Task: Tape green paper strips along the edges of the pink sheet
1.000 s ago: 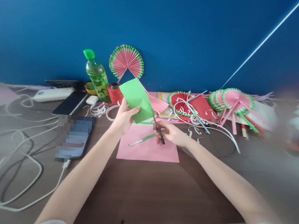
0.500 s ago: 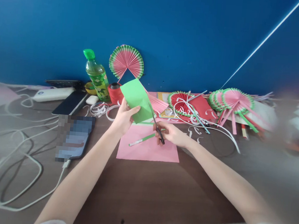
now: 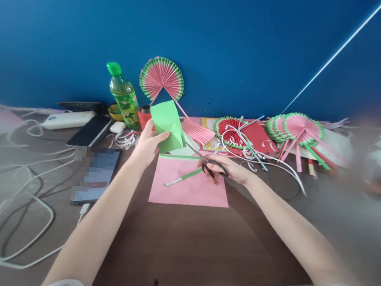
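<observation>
My left hand (image 3: pixel 149 144) pinches a piece of green paper (image 3: pixel 167 125) by its lower left side, thumb on the front face. In my right hand (image 3: pixel 221 169) is a pair of black-handled scissors (image 3: pixel 199 153), its blades pointing up and left at the paper's lower right edge. Whether the blades touch the paper I cannot tell. Under both hands, a pink sheet (image 3: pixel 186 194) with a green strip along its far edge lies on the table. A green and white pen (image 3: pixel 182 178) rests on that sheet, its far end below my right hand.
Behind stand a green-capped bottle (image 3: pixel 123 95) and a round pleated paper fan (image 3: pixel 162 79) against the blue wall. Pleated pink paper (image 3: pixel 198 132), a red fan (image 3: pixel 229 132) and stacked fans (image 3: pixel 300 128) lie rightward. A phone (image 3: pixel 97 175) and white cable (image 3: pixel 50 219) are at left.
My left hand has moved slightly left with the green paper. The scissors have turned lower and shifted right, away from overlapping the paper's right edge.
</observation>
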